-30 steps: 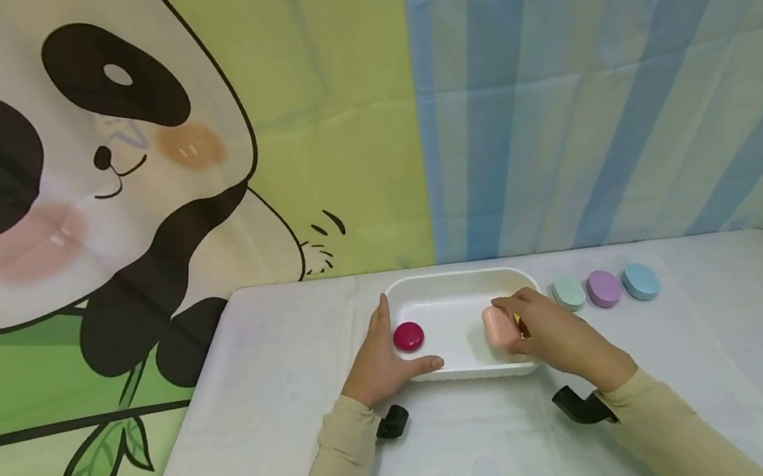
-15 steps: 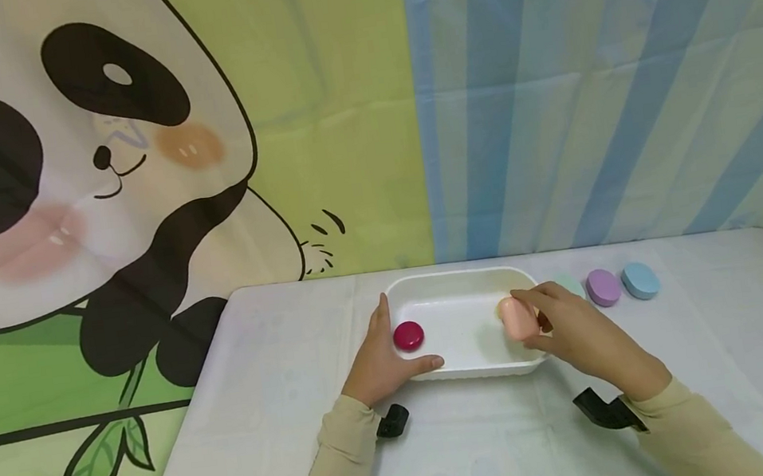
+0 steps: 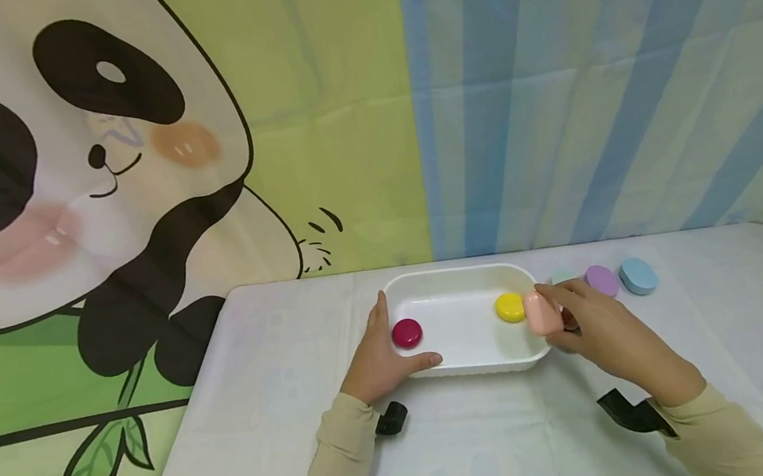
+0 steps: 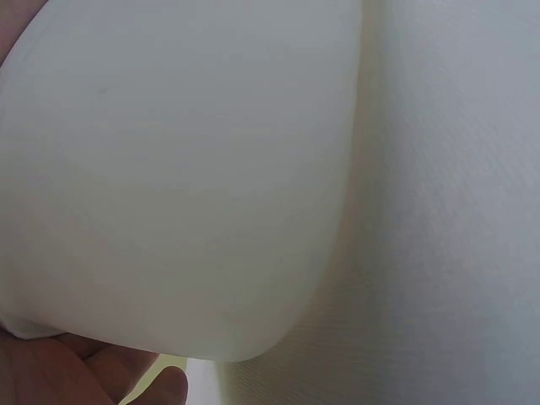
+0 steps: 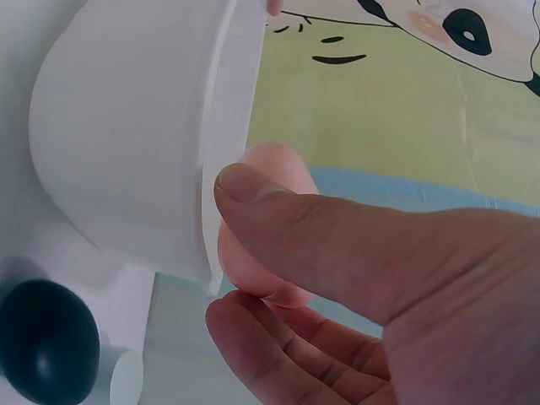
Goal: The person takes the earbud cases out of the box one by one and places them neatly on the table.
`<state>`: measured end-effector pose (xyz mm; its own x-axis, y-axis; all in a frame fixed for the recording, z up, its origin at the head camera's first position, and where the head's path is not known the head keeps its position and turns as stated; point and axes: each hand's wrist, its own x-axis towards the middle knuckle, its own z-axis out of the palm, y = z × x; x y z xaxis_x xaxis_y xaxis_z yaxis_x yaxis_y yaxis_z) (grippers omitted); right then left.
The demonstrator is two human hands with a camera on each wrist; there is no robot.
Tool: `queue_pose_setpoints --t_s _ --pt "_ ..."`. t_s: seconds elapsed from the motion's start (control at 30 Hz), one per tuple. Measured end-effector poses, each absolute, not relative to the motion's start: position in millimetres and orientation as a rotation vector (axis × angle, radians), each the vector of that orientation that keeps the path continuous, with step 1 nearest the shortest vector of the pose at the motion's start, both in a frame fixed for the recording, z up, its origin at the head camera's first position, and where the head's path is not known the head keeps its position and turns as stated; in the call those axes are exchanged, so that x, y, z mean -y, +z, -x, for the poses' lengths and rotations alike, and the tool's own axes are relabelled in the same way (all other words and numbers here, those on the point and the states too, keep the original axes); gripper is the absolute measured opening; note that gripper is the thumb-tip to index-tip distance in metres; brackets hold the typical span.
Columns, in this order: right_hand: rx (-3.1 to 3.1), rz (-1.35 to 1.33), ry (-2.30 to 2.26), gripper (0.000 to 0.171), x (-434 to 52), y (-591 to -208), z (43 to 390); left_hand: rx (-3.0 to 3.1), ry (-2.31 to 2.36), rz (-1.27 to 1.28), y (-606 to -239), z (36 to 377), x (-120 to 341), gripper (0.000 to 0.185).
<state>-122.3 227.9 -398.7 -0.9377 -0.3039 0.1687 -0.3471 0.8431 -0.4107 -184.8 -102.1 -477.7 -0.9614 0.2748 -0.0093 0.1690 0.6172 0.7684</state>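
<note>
Two bare hands at a white tray (image 3: 449, 342) on a white-covered table (image 3: 269, 430). Right hand (image 3: 607, 333): thumb and fingers pinch a peach rounded block (image 3: 542, 315), held up at the tray's right end; the right wrist view puts the block just beside the rim, contact unclear. Left hand (image 3: 378, 361): spread wide, index finger and thumb straight, set against the tray's left end with the thumb at the near rim. In the tray: red disc (image 3: 407, 333) near the left end, yellow disc (image 3: 510, 307) near the right end, well apart. On the table right of the tray, in a row: pale green piece (image 3: 563, 276), partly hidden by the right hand, then purple piece (image 3: 601, 281), then blue piece (image 3: 638, 276). Panda-print backdrop (image 3: 329, 116) behind.
</note>
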Motion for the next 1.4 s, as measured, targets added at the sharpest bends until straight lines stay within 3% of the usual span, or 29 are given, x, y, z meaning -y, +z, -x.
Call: queue_pose_setpoints --t_s 1.4 --pt "2.936 -0.453 0.545 0.066 -298.6 -433.6 108.1 -2.704 1.265 -0.365 -475.0 184.4 102.0 0.140"
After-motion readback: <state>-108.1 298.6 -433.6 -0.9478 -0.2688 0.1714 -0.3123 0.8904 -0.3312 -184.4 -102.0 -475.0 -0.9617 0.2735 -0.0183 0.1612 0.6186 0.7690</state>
